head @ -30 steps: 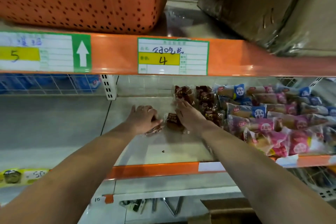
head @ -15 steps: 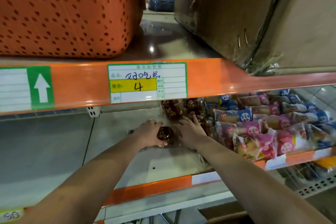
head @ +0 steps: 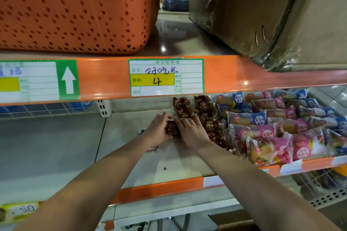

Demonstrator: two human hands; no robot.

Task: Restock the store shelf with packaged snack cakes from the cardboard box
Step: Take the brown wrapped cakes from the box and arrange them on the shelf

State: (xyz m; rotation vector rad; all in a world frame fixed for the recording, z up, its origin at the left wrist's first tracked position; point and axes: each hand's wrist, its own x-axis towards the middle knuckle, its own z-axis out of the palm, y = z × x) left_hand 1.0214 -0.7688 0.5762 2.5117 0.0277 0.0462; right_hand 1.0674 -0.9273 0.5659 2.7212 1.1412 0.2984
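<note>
Packet (head: 173,129) boxed in from both sides

Lies on the shelf (head: 178,161) board just ahead of the brown row (head: 185,112), with the blue and pink packs (head: 262,124) off to the right. Gripped by the left hand (head: 157,129), fingers curled round the left edge. Pressed from the other side by the right hand (head: 191,132), fingers fairly straight and laid along the upper right edge, wrapped round nothing.

Marks a change from a second ago: hands then apart, the left one over another wrapper further left, the packet loose at the right fingertips. Half a second ago, closing in. Now meeting over it, and nearer the row. Reads as the squaring-up stage of placing one piece: already set down, being nudged into line rather than carried. Only a short brown row so far, so more trips to the box seem likely.

Points with the top of its printed label toward the back of the shelf and the foot toward the front lip. Runs front to back along its long axis, the near end swung slightly to the right, roughly matching the column behind.
</note>
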